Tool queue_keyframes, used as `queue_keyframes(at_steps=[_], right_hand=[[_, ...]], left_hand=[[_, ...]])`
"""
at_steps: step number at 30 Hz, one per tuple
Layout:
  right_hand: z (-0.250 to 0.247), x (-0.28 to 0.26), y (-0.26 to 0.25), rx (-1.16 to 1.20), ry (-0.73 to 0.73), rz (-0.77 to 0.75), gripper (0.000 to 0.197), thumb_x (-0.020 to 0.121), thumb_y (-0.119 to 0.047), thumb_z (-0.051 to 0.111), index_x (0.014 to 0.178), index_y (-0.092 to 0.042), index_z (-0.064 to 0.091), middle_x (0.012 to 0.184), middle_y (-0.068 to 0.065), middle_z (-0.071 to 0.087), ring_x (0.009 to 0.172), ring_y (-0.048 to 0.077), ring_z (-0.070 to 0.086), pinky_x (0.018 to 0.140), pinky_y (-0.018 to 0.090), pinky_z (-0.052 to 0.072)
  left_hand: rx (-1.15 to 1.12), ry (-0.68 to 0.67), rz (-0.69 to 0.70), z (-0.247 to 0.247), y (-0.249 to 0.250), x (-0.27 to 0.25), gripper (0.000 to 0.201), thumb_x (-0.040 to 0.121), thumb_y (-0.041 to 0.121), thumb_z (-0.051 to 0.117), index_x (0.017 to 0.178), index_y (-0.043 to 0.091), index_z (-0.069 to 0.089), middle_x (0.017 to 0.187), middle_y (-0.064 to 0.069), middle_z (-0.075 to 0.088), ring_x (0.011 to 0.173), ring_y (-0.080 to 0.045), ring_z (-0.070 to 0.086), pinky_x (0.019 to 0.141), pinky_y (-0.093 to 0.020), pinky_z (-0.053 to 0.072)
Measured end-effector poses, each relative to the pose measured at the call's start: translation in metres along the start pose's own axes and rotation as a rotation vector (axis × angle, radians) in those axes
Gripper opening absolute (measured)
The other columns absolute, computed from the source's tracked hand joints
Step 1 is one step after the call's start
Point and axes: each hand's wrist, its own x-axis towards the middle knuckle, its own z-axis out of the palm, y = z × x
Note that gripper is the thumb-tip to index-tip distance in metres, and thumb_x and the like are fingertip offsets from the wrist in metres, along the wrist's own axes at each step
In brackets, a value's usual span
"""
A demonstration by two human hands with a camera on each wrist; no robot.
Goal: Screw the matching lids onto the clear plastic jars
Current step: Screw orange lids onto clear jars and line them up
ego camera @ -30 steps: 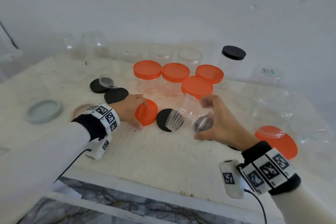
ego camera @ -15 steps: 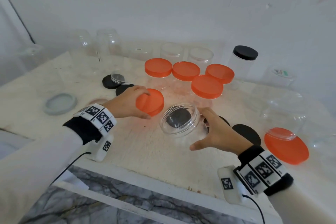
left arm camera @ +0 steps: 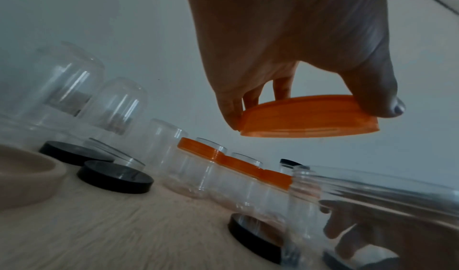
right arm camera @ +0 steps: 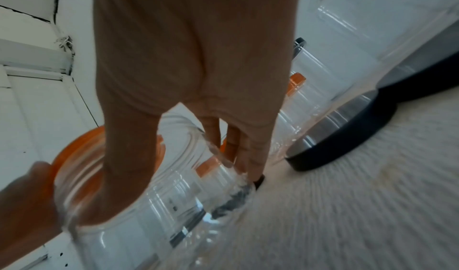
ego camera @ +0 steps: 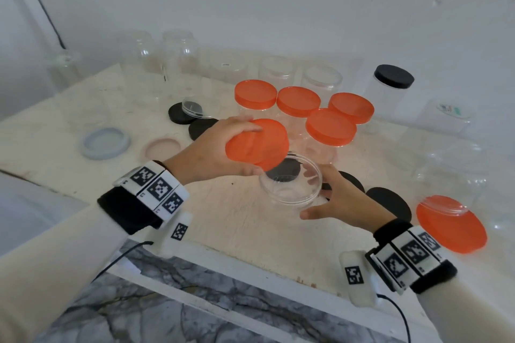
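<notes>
L hand (ego camera: 214,153) grips orange lid (ego camera: 256,143), tilted, at 10 o'clock off jar (ego camera: 289,184) mouth; R hand (ego camera: 342,200) grips jar. Risk: tilted start → cross-thread, imo.

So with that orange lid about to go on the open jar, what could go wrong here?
The orange lid in the left hand is tilted and off to one side of the clear jar, so it might cross-thread. The right hand holds the jar with black lids lying close by; it could sit unevenly on one.
</notes>
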Motion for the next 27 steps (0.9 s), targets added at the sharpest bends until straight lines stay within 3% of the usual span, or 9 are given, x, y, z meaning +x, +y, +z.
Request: queue_keyframes(at_steps=[2, 5, 8, 12, 27], right_hand=[[0.002, 0.002, 0.003, 0.031, 0.000, 0.027, 0.087, 0.059, -0.017, 0.086, 0.129, -0.022, 0.034, 0.125, -0.010, 0.046, 0.114, 0.000, 0.048, 0.088, 0.007, 0.043], [0.005, 0.005, 0.006, 0.064, -0.017, 0.059, 0.084, 0.060, -0.012, 0.086, 0.125, -0.022, 0.035, 0.123, -0.011, 0.049, 0.112, -0.001, 0.049, 0.086, 0.009, 0.046], [0.005, 0.006, 0.010, 0.101, -0.015, 0.074, 0.089, 0.056, -0.012, 0.087, 0.128, -0.022, 0.035, 0.125, -0.006, 0.052, 0.116, 0.005, 0.051, 0.095, 0.020, 0.046], [0.007, 0.007, 0.010, 0.107, -0.006, 0.062, 0.094, 0.057, -0.012, 0.088, 0.132, -0.023, 0.033, 0.126, -0.006, 0.050, 0.116, 0.003, 0.051, 0.099, 0.026, 0.045], [0.008, 0.007, 0.008, 0.094, -0.003, 0.066, 0.095, 0.059, -0.012, 0.087, 0.135, -0.022, 0.031, 0.124, -0.009, 0.048, 0.117, 0.007, 0.049, 0.103, 0.031, 0.043]], left_hand=[[0.026, -0.042, 0.037, 0.006, 0.005, -0.001, 0.083, 0.054, 0.068, 0.064, 0.128, 0.038, 0.044, 0.147, 0.010, 0.031, 0.135, -0.005, 0.025, 0.111, -0.030, 0.025], [0.068, -0.101, 0.088, 0.016, 0.012, 0.000, 0.084, 0.055, 0.069, 0.064, 0.130, 0.038, 0.044, 0.148, 0.013, 0.027, 0.136, -0.002, 0.018, 0.109, -0.023, 0.018], [0.127, -0.146, 0.127, 0.025, 0.020, 0.000, 0.087, 0.057, 0.062, 0.074, 0.133, 0.029, 0.046, 0.147, 0.011, 0.026, 0.136, -0.003, 0.015, 0.108, -0.020, 0.014], [0.171, -0.193, 0.147, 0.035, 0.030, 0.003, 0.080, 0.064, 0.046, 0.080, 0.133, 0.024, 0.046, 0.150, 0.004, 0.025, 0.133, -0.004, 0.016, 0.107, -0.021, 0.015], [0.200, -0.234, 0.161, 0.047, 0.026, 0.007, 0.083, 0.063, 0.046, 0.081, 0.134, 0.024, 0.043, 0.149, 0.004, 0.024, 0.132, -0.006, 0.016, 0.108, -0.024, 0.019]])
